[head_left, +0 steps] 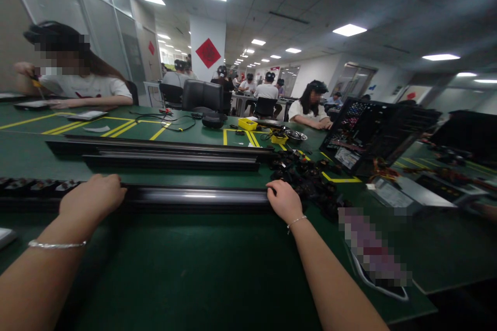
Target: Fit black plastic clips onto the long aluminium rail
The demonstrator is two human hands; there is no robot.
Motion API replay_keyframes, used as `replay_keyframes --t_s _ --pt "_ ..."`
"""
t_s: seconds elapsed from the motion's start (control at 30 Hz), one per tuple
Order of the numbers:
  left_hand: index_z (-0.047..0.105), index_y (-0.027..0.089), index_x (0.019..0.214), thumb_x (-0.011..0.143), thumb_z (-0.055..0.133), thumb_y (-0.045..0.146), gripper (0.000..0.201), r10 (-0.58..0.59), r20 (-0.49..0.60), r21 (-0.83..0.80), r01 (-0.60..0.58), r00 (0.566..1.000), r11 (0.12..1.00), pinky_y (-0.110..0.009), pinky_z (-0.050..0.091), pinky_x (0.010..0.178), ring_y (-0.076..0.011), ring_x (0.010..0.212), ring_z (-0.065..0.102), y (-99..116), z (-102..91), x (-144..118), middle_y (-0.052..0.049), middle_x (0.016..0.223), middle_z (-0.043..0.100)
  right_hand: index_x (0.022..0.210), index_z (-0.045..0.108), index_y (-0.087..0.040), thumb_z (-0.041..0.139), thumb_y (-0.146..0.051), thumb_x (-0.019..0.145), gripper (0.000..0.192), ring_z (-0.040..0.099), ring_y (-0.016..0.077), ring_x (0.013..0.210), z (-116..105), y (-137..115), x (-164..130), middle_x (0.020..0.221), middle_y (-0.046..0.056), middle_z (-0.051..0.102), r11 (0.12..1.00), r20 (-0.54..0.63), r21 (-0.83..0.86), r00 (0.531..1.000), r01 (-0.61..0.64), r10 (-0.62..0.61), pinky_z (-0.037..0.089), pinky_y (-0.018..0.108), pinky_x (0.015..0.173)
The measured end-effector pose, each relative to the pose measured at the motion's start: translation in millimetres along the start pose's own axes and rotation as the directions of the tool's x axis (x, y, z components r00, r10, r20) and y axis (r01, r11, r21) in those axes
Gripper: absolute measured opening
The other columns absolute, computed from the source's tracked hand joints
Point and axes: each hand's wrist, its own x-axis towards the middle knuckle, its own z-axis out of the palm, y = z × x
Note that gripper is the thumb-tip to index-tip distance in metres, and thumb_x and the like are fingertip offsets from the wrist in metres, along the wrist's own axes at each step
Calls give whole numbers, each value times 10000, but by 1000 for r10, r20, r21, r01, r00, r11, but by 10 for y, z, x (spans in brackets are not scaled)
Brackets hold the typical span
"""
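Head view — three black rails (194,196), left hand (93,197) and right hand (283,200) each curled over the nearest one.

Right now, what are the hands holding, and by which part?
Both hands are on the long black metal rail nearest the person: left hand closed over its middle stretch, right hand at its right end.

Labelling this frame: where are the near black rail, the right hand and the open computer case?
near black rail (194,196), head view, shiny top midway.
right hand (283,200), head view, back of hand.
open computer case (373,129), head view, open side.
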Motion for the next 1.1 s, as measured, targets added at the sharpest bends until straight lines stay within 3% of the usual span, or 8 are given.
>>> replay_keyframes --t_s 0.37,0.6,1.1 --pt "610 132 962 775 377 432 424 0 27 -4 0 1000 1000 -395 456 717 -318 901 598 44 -70 -4 -179 974 647 920 659 -209 423 -224 830 253 532 163 987 -21 -21 -3 1033 27 643 1000 31 -26 999 -12 13 375 264 881" --pt "588 85 979 764 382 453 473 -16 23 -36 16 1000 999 -384 460 682 -329 887 609 59 -80 -25 -218 955 641 908 659 -213 421 -219 828 251 541 170 971 -37 -29 -7 1015 22 647 1000 17 -11 1000 -2 2 392 277 857" --pt "568 87 981 772 358 489 500 58 -32 -18 -59 998 998 -391 446 711 -320 874 601 59 66 29 -208 953 632 895 668 -225 428 -229 829 249 538 173 982 -29 -25 -6 998 17 657 1000 25 -7 1000 -10 10 389 276 863"
